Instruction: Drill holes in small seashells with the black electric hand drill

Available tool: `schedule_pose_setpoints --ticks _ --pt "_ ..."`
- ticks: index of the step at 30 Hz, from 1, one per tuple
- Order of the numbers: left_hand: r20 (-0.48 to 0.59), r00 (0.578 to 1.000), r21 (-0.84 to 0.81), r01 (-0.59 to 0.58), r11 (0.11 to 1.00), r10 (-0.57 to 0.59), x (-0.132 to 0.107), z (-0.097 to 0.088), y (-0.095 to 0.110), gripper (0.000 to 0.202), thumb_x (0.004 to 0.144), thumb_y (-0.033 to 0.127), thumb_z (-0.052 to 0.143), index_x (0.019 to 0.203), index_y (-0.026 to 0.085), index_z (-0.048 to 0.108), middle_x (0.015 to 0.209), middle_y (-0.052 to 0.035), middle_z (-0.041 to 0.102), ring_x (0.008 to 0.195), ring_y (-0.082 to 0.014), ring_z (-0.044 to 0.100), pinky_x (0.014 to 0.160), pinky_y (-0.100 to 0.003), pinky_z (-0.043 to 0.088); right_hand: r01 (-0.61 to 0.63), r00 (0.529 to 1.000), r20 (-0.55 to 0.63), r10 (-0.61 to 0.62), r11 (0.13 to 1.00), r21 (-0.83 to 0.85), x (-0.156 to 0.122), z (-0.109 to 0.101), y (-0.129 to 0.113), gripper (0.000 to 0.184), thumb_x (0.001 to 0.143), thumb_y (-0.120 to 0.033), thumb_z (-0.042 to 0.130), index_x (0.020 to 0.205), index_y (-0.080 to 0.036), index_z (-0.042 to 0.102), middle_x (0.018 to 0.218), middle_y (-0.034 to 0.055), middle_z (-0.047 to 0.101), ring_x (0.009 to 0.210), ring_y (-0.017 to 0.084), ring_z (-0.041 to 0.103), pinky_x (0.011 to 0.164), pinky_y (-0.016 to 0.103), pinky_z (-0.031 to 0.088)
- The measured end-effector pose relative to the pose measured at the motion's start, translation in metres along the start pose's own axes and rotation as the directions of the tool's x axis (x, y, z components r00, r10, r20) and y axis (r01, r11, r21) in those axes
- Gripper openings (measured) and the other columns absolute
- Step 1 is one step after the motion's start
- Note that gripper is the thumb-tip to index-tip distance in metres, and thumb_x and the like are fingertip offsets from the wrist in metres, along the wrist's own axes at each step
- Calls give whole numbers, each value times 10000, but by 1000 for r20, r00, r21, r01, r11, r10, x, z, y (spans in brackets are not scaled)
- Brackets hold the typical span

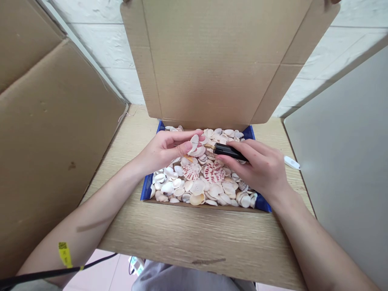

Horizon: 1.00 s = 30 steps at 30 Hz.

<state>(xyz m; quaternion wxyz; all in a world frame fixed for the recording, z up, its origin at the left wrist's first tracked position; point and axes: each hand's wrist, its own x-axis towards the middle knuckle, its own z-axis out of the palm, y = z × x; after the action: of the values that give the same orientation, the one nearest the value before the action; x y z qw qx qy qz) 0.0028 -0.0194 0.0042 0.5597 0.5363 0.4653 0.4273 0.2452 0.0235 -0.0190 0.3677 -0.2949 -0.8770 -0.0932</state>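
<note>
My left hand (166,151) pinches a small white seashell (194,142) between thumb and fingers, above the box. In my right hand (260,161) is a black pen-shaped mini drill (228,151) with a brass-coloured tip (209,147) pointing left at the held shell. Whether the tip touches the shell I cannot tell. Under both hands, a shallow cardboard box with blue sides (148,186) is full of loose shells (198,186), mostly white and cream. Two larger fan-shaped scallop shells with red marks, one on the left (190,171) and one on the right (214,172), lie near the middle.
The box's brown lid (224,60) stands raised at the back. A cardboard panel (54,149) rises on the left and a grey panel (342,141) on the right. On the wooden table (194,230), a small white device (292,162) lies beyond my right hand. A black cable (97,261) crosses at lower left.
</note>
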Motion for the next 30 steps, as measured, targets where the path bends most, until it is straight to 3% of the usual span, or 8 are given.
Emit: schedule_pose_setpoints --ticks 6,12,17,23,30 --pt "4 1000 -26 -2 1000 2 1 1 0 437 804 385 731 1198 201 685 1216 -108 697 1149 -293 639 930 -367 542 13 1000 -28 -13 1000 -12 1 0 -1 270 818 -408 704 918 -161 657 697 19 666 598 132 613 526 259 457" --pt "-47 998 -42 -37 998 35 2 -1 -4 367 832 358 709 1173 222 700 1241 -82 686 1163 -258 632 966 -329 514 4 1000 -19 -4 1000 -12 1 0 0 263 831 -414 689 925 -170 654 700 13 666 603 131 609 529 258 459" --pt "1 1000 -7 -29 1000 29 2 -1 -3 392 791 385 742 1139 205 718 1186 -104 711 1148 -292 641 927 -355 541 23 999 -23 -23 1000 9 0 0 0 283 813 -398 711 928 -143 664 712 31 673 604 133 613 541 259 466" --pt "5 999 27 -40 999 40 1 -1 -2 347 795 370 742 1112 228 731 1191 -83 709 1188 -276 620 994 -337 504 39 999 -26 -39 999 26 -1 1 2 289 805 -394 719 957 -155 658 768 50 696 639 152 628 566 275 495" --pt "26 999 71 -22 997 21 2 -1 0 372 785 401 743 1112 226 730 1162 -82 722 1137 -287 649 915 -344 552 30 999 -35 -29 998 55 0 1 3 272 814 -365 710 998 -173 650 826 74 707 698 188 638 637 327 533"
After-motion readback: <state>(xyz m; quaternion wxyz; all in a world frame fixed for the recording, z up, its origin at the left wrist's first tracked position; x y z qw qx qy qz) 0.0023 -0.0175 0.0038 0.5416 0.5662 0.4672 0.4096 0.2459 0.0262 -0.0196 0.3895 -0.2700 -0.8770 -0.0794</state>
